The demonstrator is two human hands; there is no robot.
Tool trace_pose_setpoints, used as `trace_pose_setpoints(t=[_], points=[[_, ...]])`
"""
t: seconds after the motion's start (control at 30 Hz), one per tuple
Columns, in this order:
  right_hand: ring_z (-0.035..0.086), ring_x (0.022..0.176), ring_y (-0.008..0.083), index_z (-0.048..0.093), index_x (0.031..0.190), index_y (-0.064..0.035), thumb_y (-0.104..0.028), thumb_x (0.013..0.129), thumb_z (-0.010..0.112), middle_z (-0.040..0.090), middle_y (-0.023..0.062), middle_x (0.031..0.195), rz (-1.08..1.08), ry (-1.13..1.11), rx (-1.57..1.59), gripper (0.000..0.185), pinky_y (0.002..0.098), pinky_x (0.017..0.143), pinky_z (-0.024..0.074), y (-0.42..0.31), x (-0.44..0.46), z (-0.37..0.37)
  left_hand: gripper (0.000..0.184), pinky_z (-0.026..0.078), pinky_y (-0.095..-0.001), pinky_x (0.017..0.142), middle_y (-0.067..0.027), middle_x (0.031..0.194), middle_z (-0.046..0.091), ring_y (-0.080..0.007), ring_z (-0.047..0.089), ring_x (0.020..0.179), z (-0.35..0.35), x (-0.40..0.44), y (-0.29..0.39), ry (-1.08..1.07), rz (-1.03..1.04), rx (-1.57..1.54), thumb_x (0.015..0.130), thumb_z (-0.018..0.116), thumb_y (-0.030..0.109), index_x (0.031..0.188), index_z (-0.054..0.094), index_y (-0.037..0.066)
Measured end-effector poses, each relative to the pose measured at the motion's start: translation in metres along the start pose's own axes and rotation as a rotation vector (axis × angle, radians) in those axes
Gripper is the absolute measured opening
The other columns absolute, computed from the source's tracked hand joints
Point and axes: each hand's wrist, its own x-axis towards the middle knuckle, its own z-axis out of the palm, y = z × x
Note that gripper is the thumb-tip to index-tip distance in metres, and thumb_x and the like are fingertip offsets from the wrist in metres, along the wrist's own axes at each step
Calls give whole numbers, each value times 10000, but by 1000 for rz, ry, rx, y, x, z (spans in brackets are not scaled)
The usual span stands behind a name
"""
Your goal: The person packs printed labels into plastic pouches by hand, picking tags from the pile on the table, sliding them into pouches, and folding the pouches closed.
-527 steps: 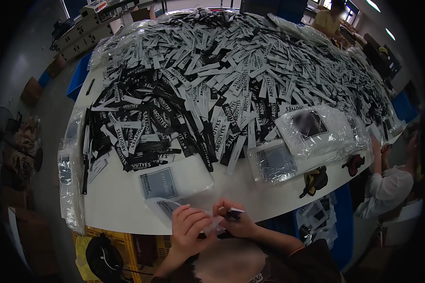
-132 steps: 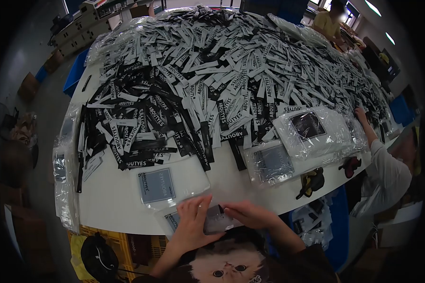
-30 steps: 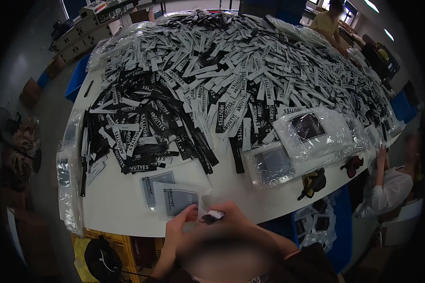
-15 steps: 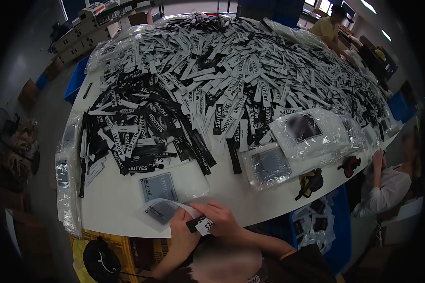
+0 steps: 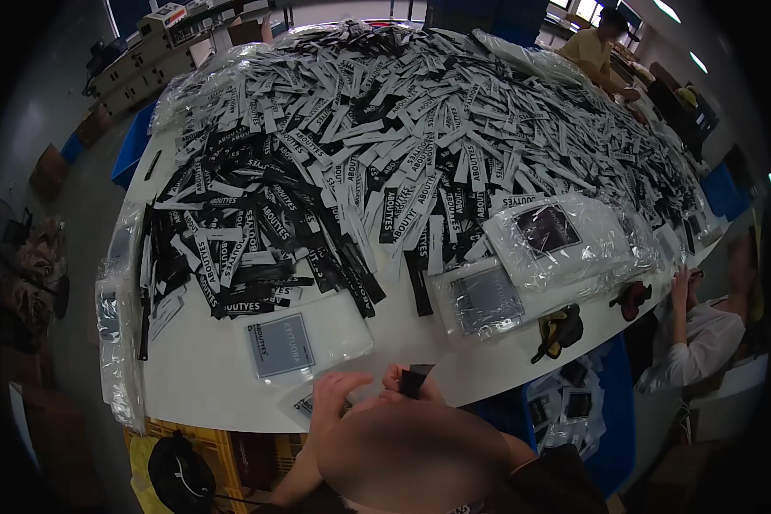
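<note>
Near the table's front edge, my left hand [image 5: 334, 401] has bent fingers around a clear printed bag [image 5: 302, 403], which lies partly under it. Just to its right, my right hand [image 5: 411, 387] pinches a folded black strip [image 5: 415, 379] that stands up from the fingers. The lower parts of both hands are hidden by a blurred round shape at the bottom. A stack of clear bags with a grey printed panel [image 5: 281, 344] lies just beyond my left hand. Farther back spreads a large heap of black and white strips [image 5: 420, 154].
Plastic-wrapped packs [image 5: 565, 240] lie on the table's right part, beside dark and yellow gloves [image 5: 558, 332]. A blue bin [image 5: 612, 411] with bags stands below the right edge, a yellow crate [image 5: 206, 439] below the left. One person [image 5: 702, 338] is at the right, another [image 5: 593, 53] at the back.
The printed bag has moved down beneath my left hand, and less of it shows. My right hand has shifted right, away from my left, with the strip now upright.
</note>
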Motion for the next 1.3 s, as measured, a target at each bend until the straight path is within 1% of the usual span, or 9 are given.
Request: trace_pose_setpoints(t=[0.13,0.3,0.53,0.6,0.7,0.93,1.1,1.2,1.3], points=[[436,674,40,484,805,-50,-91,830,623,462,-31,675,44,55,-41,147,211,593,372,3,-5,0,710,398,-441,859,-155,1154,416,-342,443,1067,22,-22,-10,60,-288,-75,541,844,257,1094,413,141],[505,615,101,543,758,1,-81,823,631,550,54,697,-636,92,-693,137,243,571,399,5,13,-29,757,407,-418,852,-165,1151,411,-344,444,1054,9,-24,-19,168,-412,-33,523,868,238,1078,366,120],[510,598,144,533,792,-5,-100,890,559,546,72,724,-365,170,-717,139,237,579,417,20,-1,-22,781,409,-418,845,-169,1174,405,-345,445,1045,6,-20,-24,147,-448,-25,529,867,249,1117,371,119],[488,539,164,515,759,-2,-59,838,615,524,54,642,-888,237,-352,140,257,506,387,19,2,-13,782,403,-420,844,-168,1175,405,-344,443,1042,7,-18,-24,147,-439,-19,531,865,254,1123,373,117],[470,537,133,510,765,-4,-57,848,604,501,46,628,-582,231,-645,136,256,501,377,30,-1,-26,780,390,-431,847,-166,1179,405,-346,438,1039,7,-18,-21,111,-420,-16,537,861,262,1130,377,112],[462,590,99,503,863,-17,-76,878,554,516,54,654,-467,428,-554,80,263,493,348,51,-8,-44,822,344,-457,881,-172,1208,398,-355,426,1053,14,-10,-17,28,-358,-5,550,843,288,1195,367,107],[534,933,253,469,880,-35,-174,878,485,587,148,908,-371,10,517,140,395,913,365,-29,11,-5,889,328,-455,893,-178,1214,395,-358,422,1074,19,-7,-12,-51,-327,-26,552,838,291,1255,329,101],[431,1187,313,501,930,-24,-143,877,466,553,224,1148,-252,28,101,135,424,1043,239,-25,15,5,923,317,-469,905,-181,1216,394,-369,414,1086,25,-10,-10,37,-267,-124,560,834,291,1284,297,95],[474,1165,276,518,1002,-17,-74,872,507,522,201,1222,-243,37,-90,143,383,992,330,-21,10,7,920,351,-454,884,-177,1222,408,-367,448,1049,23,-9,-10,146,-251,-117,595,819,275,1314,277,86]])
